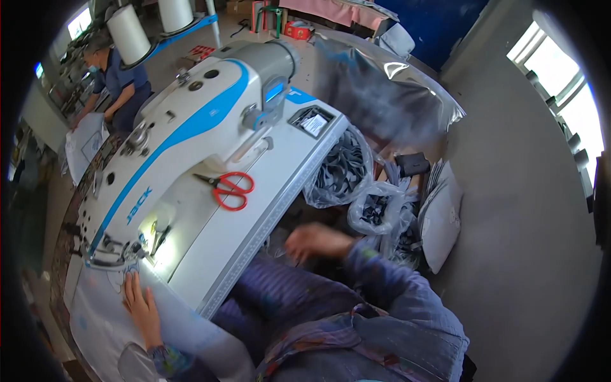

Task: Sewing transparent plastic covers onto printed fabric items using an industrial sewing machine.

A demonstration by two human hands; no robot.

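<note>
My left hand [142, 311] lies with fingers stretched out on a pale grey fabric piece [191, 331], close to the presser foot of a white and blue sewing machine [172, 137]. The fabric spreads over the machine bed and hangs toward my lap. A small lamp lights the needle area. My right hand [317, 242] is off the table's edge, above my lap and apart from the fabric. Its fingers look bent but are smeared by motion, so I cannot make out whether they hold anything. Red-handled scissors [230, 190] lie on the white table [254, 210].
Plastic bags of dark strips [344, 169] stand right of the table, with a stack of grey flat pieces [440, 219] beside them. A small tray [312, 121] is set into the tabletop. Thread cones [128, 35] rise behind the machine. Another person [121, 86] sits at far left.
</note>
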